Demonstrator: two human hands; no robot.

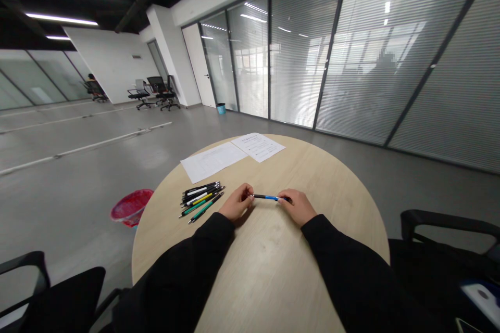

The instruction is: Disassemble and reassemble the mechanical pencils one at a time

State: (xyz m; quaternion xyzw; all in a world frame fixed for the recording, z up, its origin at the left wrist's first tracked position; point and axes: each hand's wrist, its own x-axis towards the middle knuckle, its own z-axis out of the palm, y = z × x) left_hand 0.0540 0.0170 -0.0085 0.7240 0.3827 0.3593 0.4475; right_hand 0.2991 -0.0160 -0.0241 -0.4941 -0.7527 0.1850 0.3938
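Both forearms, in black long sleeves, reach forward from the near edge of a round pale-wood counter (269, 265) and angle inward toward its middle. The left hand (236, 203) and the right hand (297, 207) sit near the centre of the counter, wrists low and facing each other, with a narrow gap between them.

Spanning that gap is a slim blue-and-black pen (269, 197), lying roughly level across the counter's centre. The left fingers (247, 193) are closed on one end of it and the right fingers (283, 199) are closed on the other, so both hands grip the same pen. Whether it touches the counter or sits just above it, I cannot tell.

Just beside the left hand, toward the counter's left side, lies a bunch of slim pens (201, 200) in black, white, yellow and green, roughly parallel and angled together. Toward the far edge of the counter lie 2 white printed paper sheets (213, 161), side by side and overlapping slightly, well apart from both hands.

Off the counter's left edge, a round pink plastic wastebasket (132, 207) stands on the grey floor. Black office-chair armrests (449, 221) show beyond the counter's right edge.
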